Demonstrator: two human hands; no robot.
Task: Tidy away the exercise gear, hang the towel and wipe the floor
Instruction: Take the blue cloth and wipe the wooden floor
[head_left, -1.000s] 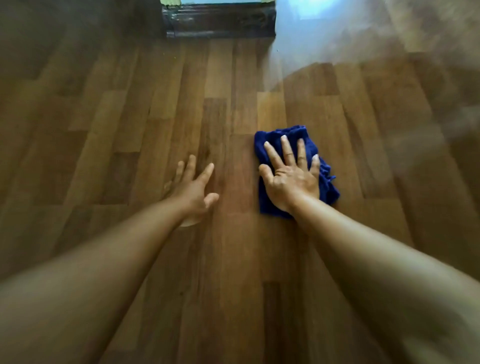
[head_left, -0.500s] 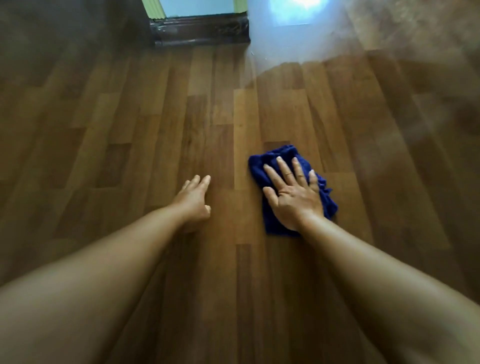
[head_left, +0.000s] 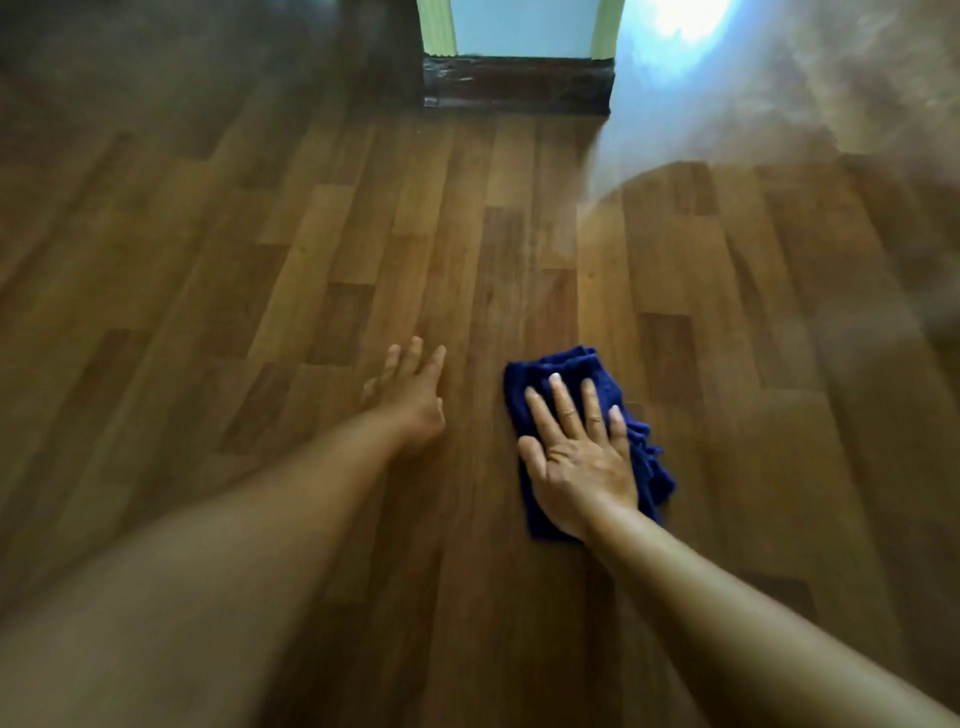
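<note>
A folded dark blue cloth (head_left: 558, 371) lies flat on the wooden plank floor (head_left: 322, 270). My right hand (head_left: 576, 452) presses down on the cloth, palm flat and fingers spread, covering most of its middle. My left hand (head_left: 410, 392) rests on the bare floor a short way to the left of the cloth, fingers apart, holding nothing. Both forearms reach in from the bottom of the view.
A dark wooden threshold (head_left: 514, 85) with a light doorway behind it stands at the far end of the floor. A bright glare patch (head_left: 691, 62) lies on the floor at the upper right. Bare planks surround both hands.
My right hand has drawn the blue cloth back toward me along the planks. My left hand has stayed planted on the floor, and the doorway shows more in the view.
</note>
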